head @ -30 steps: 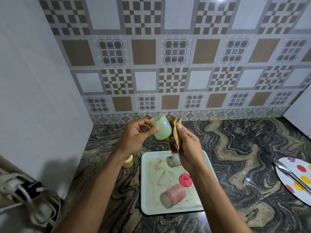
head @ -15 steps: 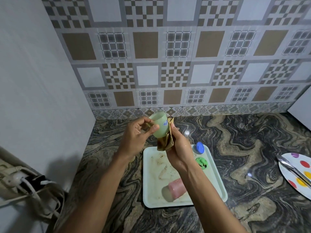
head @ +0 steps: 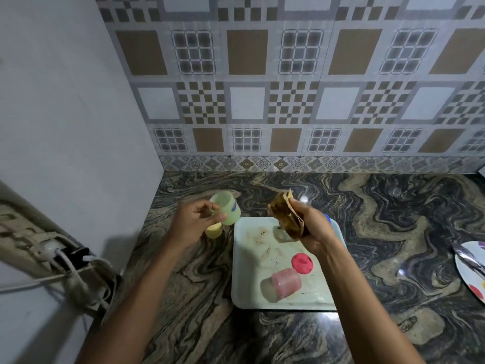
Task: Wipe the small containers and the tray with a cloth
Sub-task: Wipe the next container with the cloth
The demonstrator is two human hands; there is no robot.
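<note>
Swirled dark stone counter [head: 393, 232] runs back to a patterned tile wall [head: 288, 101], and a plain wall [head: 78, 127] closes the left side. The left hand [head: 195, 222] has its fingers and thumb curled round a pale green container [head: 225, 207], held tilted in the air just left of the tray's far corner. The right hand [head: 312, 229] grips a bunched, stained brown cloth [head: 284, 216] above the far part of the tray [head: 246, 271]. Cloth and green container are apart, with a clear gap between them. A yellow container [head: 214, 230] sits on the counter just below the left hand, partly covered by it. On the soiled tray a pink container [head: 284, 282] lies on its side, a pink lid [head: 301, 262] just beyond it. A pale shape behind the cloth is hard to make out, and a blue bit [head: 326, 216] peeks past the right hand. The right forearm hides the tray's right rim. Open counter lies right of the tray, up to a spotted plate [head: 469, 271] cut by the frame edge. Cables [head: 65, 258] crowd the left wall.
</note>
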